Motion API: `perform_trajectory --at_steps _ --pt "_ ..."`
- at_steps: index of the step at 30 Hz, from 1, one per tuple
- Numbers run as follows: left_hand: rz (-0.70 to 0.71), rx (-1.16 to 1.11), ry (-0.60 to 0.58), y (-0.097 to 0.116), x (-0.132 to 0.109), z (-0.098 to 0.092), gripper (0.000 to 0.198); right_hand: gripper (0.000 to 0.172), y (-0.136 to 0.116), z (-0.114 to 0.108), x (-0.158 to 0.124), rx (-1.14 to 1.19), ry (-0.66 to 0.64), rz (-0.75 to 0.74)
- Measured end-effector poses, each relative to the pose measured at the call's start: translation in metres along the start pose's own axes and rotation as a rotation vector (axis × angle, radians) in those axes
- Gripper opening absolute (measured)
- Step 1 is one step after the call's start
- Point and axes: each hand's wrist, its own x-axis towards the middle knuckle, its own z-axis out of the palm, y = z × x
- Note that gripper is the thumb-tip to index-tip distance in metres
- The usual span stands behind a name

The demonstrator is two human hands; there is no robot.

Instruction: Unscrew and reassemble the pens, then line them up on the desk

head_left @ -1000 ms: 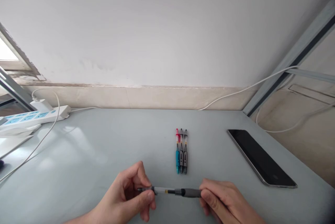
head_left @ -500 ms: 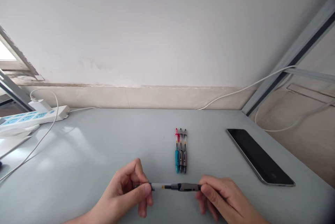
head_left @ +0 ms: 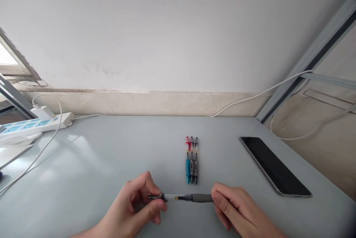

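A clear-barrelled pen [head_left: 189, 198] with a grey grip and a dark push button lies level between my two hands, just above the desk's near part. My left hand [head_left: 140, 202] pinches its button end between thumb and fingertips. The grey grip end is held in my right hand [head_left: 236, 208], whose fingers hide the tip. Beyond the hands, three more pens lie side by side, pointing toward me: a pen with a red top and teal grip [head_left: 188, 163], a grey-grip pen [head_left: 192, 163] and another grey-grip pen [head_left: 196, 163].
A dark phone [head_left: 275, 165] lies slanted on the right of the grey desk [head_left: 116, 145]. At the far left sits a white power strip [head_left: 36, 123] with a charger and a looping white cable [head_left: 51, 137]. A wall closes off the back; metal posts stand at both rear corners.
The held pen has turned about its length, and its button end shows more clearly. Both hands have shifted their grip slightly, with my right fingers more curled. The three lying pens stay put.
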Motion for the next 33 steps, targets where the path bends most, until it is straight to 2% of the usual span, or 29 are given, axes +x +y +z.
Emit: perform_trajectory --at_steps 3,7,9,13,19,24,29,33 --pt "0.102 0.188 0.092 -0.001 0.001 -0.002 0.018 0.061 0.002 0.001 0.001 0.076 -0.064 0.06" --pt "0.153 0.199 0.125 0.003 0.005 -0.002 0.011 0.058 0.004 0.001 0.003 0.275 -0.133 0.172" --pt "0.088 0.093 0.108 0.006 0.007 -0.001 0.006 0.056 0.005 0.003 0.005 0.324 -0.107 0.163" --pt "-0.077 -0.226 0.014 0.008 0.014 0.002 0.019 0.054 0.005 0.009 0.008 0.315 -0.117 0.09" --pt "-0.024 -0.498 -0.002 0.017 0.025 -0.003 0.015 0.057 -0.002 0.015 0.013 0.169 -0.164 -0.045" --pt "0.044 -0.384 0.061 0.016 0.036 -0.013 0.015 0.051 -0.004 0.017 0.008 0.148 -0.126 -0.035" --pt "0.055 -0.301 0.091 0.013 0.039 -0.012 0.05 0.042 -0.006 0.019 0.005 0.098 -0.075 -0.02" --pt "0.038 -0.256 0.098 0.013 0.037 -0.009 0.041 0.04 -0.007 0.019 0.006 0.081 -0.108 -0.05"
